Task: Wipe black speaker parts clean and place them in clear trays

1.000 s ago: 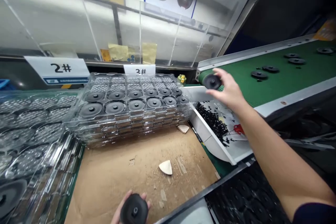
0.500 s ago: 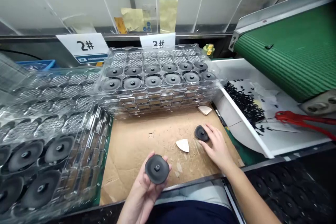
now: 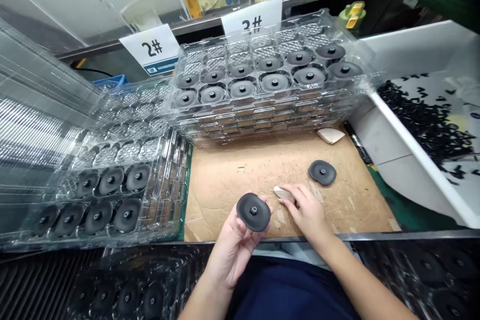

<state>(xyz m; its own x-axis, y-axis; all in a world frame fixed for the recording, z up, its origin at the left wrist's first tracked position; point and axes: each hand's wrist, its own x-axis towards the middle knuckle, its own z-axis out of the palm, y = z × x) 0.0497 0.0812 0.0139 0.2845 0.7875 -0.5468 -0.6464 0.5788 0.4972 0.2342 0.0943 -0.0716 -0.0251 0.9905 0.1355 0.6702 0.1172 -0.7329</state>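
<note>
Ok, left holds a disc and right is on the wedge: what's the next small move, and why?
Probably pinch the wedge with the right hand and lift it: its fingertips rest on it, flat on the cardboard, while the left hand holds a disc up beside it.

left grip (image 3: 234, 245): bare | right grip (image 3: 305, 212): bare | forearms (image 3: 360, 285): bare | garment (image 3: 285, 290): dark navy

Bright even overhead light, glare on clear plastic trays (image 3: 270, 67), edges bowed, corners perhaps slightly soft
</note>
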